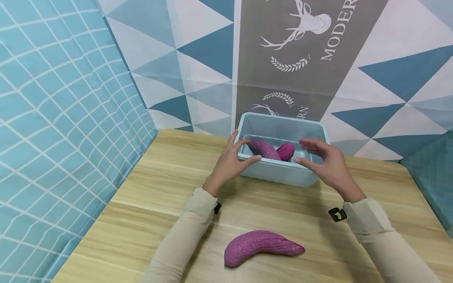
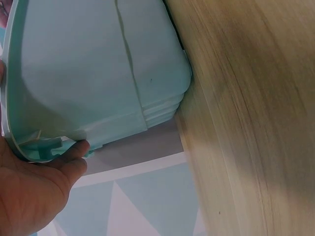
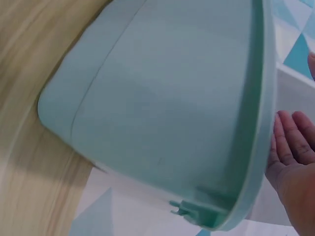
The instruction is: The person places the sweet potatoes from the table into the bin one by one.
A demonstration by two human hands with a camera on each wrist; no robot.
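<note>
A light blue plastic bin (image 1: 279,173) stands at the back of the table with two purple sweet potatoes (image 1: 263,149) lying crossed inside. My left hand (image 1: 229,159) grips the bin's left end; in the left wrist view its fingers (image 2: 74,160) hook below the rim at a corner, by a clip. Over the right part of the bin is my right hand (image 1: 327,161), its fingers fairly straight and spread from the thumb. The right wrist view shows that hand (image 3: 295,157) at the rim's inner side, holding nothing. A third, curved sweet potato (image 1: 262,247) lies between the forearms.
The wooden table (image 1: 148,220) meets a patterned backdrop (image 1: 205,51) just behind the bin. A blue gridded sheet (image 1: 63,118) hangs along the left side, and a teal surface (image 1: 429,173) borders the right.
</note>
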